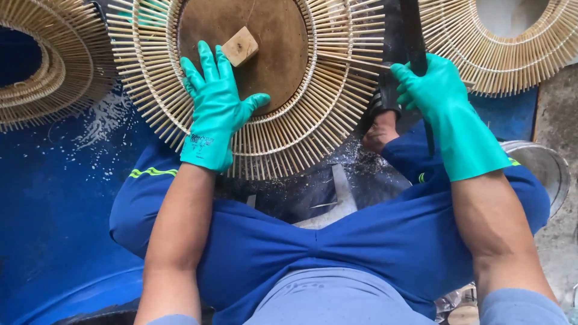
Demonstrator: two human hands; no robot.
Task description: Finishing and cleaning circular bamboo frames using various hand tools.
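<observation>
Hands: both wear teal rubber gloves.
Left hand (215, 108): released, fingers spread, pressing flat on the round sunburst frame of thin bamboo sticks (289, 129).
Right hand (435, 84): clenched around a dark, long tool handle (413, 30) at the frame's right edge.
Near: blue trousers (337, 241), knees apart; a sandalled foot (382, 123) rests under the frame's rim.
Frame centre: brown round board (271, 54) carrying a small pale wooden block (239, 46), just beyond the left fingertips.
Far: two more bamboo-stick frames, one left (54, 78), one right (500, 60), on blue sheeting (54, 192).
</observation>
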